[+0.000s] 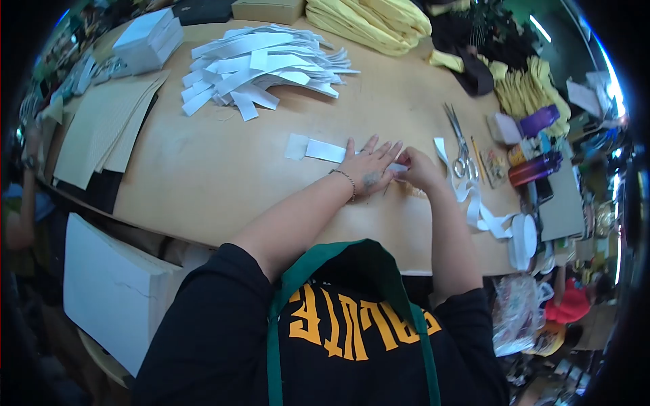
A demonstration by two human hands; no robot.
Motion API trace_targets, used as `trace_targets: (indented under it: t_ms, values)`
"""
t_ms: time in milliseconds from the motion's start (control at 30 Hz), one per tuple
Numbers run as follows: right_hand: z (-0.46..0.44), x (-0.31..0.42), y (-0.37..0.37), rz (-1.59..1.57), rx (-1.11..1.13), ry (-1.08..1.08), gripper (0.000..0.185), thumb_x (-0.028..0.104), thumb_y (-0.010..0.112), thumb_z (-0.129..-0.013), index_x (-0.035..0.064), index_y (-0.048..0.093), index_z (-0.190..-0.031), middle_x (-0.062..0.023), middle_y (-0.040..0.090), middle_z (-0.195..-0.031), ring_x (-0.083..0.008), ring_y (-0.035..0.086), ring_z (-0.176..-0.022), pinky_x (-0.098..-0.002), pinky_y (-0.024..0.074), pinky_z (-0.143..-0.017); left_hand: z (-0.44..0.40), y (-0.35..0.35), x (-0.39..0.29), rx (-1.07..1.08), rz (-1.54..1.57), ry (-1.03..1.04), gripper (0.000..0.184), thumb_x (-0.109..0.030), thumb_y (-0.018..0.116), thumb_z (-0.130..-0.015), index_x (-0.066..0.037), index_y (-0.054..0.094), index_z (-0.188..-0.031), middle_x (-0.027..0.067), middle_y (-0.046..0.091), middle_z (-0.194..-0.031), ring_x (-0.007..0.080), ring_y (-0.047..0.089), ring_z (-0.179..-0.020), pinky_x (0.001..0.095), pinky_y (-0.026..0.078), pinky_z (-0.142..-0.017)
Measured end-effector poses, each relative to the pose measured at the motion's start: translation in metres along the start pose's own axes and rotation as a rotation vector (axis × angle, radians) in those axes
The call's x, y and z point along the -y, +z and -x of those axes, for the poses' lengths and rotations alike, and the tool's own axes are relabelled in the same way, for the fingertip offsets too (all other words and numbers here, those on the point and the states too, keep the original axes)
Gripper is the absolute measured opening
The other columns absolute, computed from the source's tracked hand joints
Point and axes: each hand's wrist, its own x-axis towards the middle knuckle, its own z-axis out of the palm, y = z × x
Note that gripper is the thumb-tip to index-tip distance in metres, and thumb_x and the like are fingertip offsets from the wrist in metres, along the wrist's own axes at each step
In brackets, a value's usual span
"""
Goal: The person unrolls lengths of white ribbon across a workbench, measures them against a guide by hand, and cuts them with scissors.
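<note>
A white strip (pixel 325 150) lies flat on the table, its left end beside a pale, translucent piece (pixel 296 146). My left hand (pixel 367 166) rests over the strip, palm down with fingers spread, hiding its middle. Close against it, my right hand (pixel 421 169) is closed, its fingertips pinching at the strip's right end; the exact grip is partly hidden. Right of that hand, a white ribbon (pixel 472 203) trails down to its roll (pixel 523 241). Scissors (pixel 461 145) lie beside the ribbon's upper end.
A large heap of white strips (pixel 264 64) sits at the back. Brown card sheets (pixel 101 132) and a white stack (pixel 147 42) are on the left, yellow fabric (pixel 369 24) at the far edge. A pencil (pixel 481 160) and a dark bottle (pixel 535 169) stand right.
</note>
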Motion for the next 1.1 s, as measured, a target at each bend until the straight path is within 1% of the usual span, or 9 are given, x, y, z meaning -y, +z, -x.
trace_targets:
  t_ms: [100,200,367,433,600,767,800,967,1100]
  values:
    - [0.009,-0.003,0.007,-0.269,-0.028,0.075,0.019,0.007,0.071,-0.07,0.0002,0.06,-0.083,-0.0076,0.062,-0.078,-0.0164,0.06,-0.073,-0.0285,0.0467,-0.066,-0.006,0.018,0.011,-0.166,0.075,0.031,0.056,-0.037,0.038,-0.09,-0.017,0.023,-0.14,0.0069,0.03,-0.142,0.0277,0.024,-0.133,0.0642,0.014,-0.1]
    - [0.025,0.004,0.007,-0.416,-0.1,0.03,0.013,0.003,0.067,-0.073,0.0002,0.06,-0.083,-0.004,0.06,-0.074,-0.0114,0.059,-0.073,-0.0235,0.046,-0.065,-0.003,0.003,0.02,-0.242,0.241,0.062,0.038,-0.03,0.046,-0.089,-0.01,0.051,-0.12,0.0125,0.054,-0.113,0.0295,0.048,-0.11,0.0541,0.034,-0.09]
    - [0.048,0.037,0.017,-0.639,-0.169,-0.207,0.017,0.002,0.067,-0.074,0.0019,0.059,-0.089,-0.0045,0.059,-0.082,-0.0129,0.056,-0.074,-0.0254,0.0462,-0.068,0.041,-0.045,0.039,-0.435,0.364,0.458,0.01,-0.011,0.058,-0.082,-0.002,0.06,-0.078,0.013,0.056,-0.074,0.0306,0.055,-0.072,0.034,0.045,-0.065]
    - [0.063,0.059,0.013,-0.519,-0.195,-0.317,0.029,0.009,0.071,-0.071,0.0038,0.058,-0.096,-0.0082,0.057,-0.093,-0.019,0.056,-0.086,-0.0299,0.0454,-0.076,0.06,-0.08,0.053,-0.491,0.29,0.458,0.006,-0.007,0.061,-0.077,-0.002,0.06,-0.08,0.0118,0.054,-0.073,0.0275,0.054,-0.069,0.035,0.044,-0.065]
    - [0.092,0.025,-0.012,-0.12,-0.486,-0.214,0.043,0.021,0.074,-0.069,0.0056,0.056,-0.105,-0.0126,0.053,-0.101,-0.0291,0.049,-0.098,-0.0381,0.0402,-0.085,0.052,-0.212,0.138,-0.754,0.109,0.208,0.024,-0.019,0.052,-0.092,0.003,0.061,-0.089,0.002,0.058,-0.078,0.0079,0.05,-0.078,0.021,0.041,-0.072]
    - [0.075,-0.037,-0.021,0.266,-0.679,0.186,0.043,0.029,0.068,-0.074,0.0062,0.057,-0.108,-0.0117,0.055,-0.104,-0.029,0.049,-0.101,-0.042,0.0387,-0.086,-0.025,-0.243,0.208,-0.532,-0.594,-0.14,0.054,-0.03,0.064,-0.081,-0.003,0.046,-0.125,0.0151,0.056,-0.113,0.027,0.056,-0.098,0.034,0.043,-0.085]
    - [0.066,-0.04,-0.021,0.337,-0.692,0.252,0.043,0.03,0.067,-0.074,0.0064,0.056,-0.108,-0.0115,0.055,-0.105,-0.0285,0.049,-0.102,-0.0426,0.0386,-0.087,-0.038,-0.231,0.209,-0.649,-0.629,0.065,0.063,-0.03,0.066,-0.079,-0.005,0.039,-0.13,0.0167,0.051,-0.119,0.0311,0.053,-0.103,0.0374,0.041,-0.088]
    - [0.024,-0.047,-0.041,0.475,-0.419,0.429,0.024,0.024,0.063,-0.077,0.0067,0.064,-0.093,-0.0142,0.061,-0.093,-0.0288,0.057,-0.092,-0.0432,0.0426,-0.08,-0.051,-0.111,0.044,-0.492,-0.385,0.517,0.065,-0.021,0.072,-0.068,-0.006,0.045,-0.125,0.0145,0.05,-0.122,0.0332,0.046,-0.113,0.0397,0.038,-0.095]
    - [0.03,-0.044,-0.045,0.145,-0.464,0.359,0.014,0.02,0.062,-0.076,0.0078,0.066,-0.082,-0.0149,0.063,-0.081,-0.0303,0.061,-0.081,-0.0412,0.0459,-0.074,-0.05,-0.032,-0.036,-0.423,-0.313,0.501,0.059,-0.032,0.064,-0.077,-0.016,0.042,-0.129,0.0069,0.046,-0.128,0.0283,0.038,-0.123,0.0559,0.03,-0.096]
